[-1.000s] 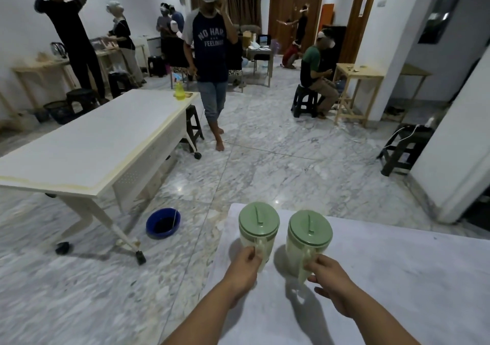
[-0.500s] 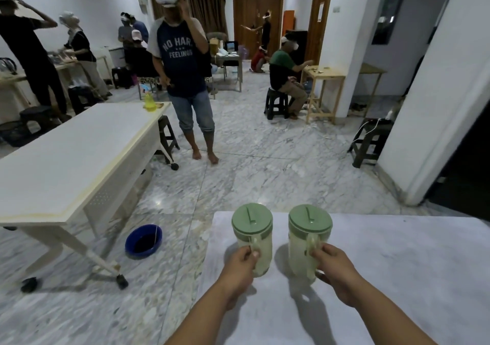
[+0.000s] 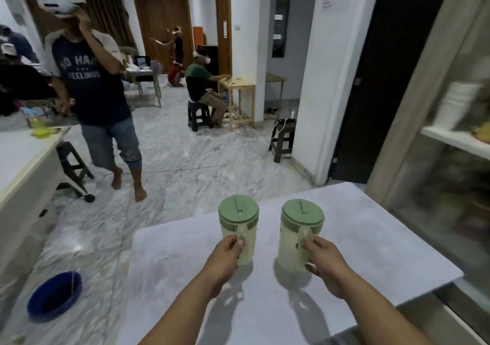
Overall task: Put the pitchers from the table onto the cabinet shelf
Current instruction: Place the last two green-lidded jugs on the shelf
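Two pale pitchers with green lids are over the white table (image 3: 371,252). My left hand (image 3: 225,260) grips the handle of the left pitcher (image 3: 238,225). My right hand (image 3: 324,262) grips the handle of the right pitcher (image 3: 299,233). Both pitchers are upright, a hand's width apart, with shadows under them; I cannot tell whether they touch the tabletop. The cabinet (image 3: 437,159) stands at the right, blurred, with a white shelf (image 3: 456,139) behind its glass front.
A person (image 3: 92,92) walks on the marble floor ahead left. A long white table (image 3: 18,159) stands at the left with a black stool beside it. A blue basin (image 3: 54,295) lies on the floor. A white pillar (image 3: 326,79) rises ahead right. Stacked white dishes (image 3: 458,103) sit on the shelf.
The view has swung right, bringing the cabinet into sight. The two pitchers have moved apart in my hands. The standing person has stepped closer.
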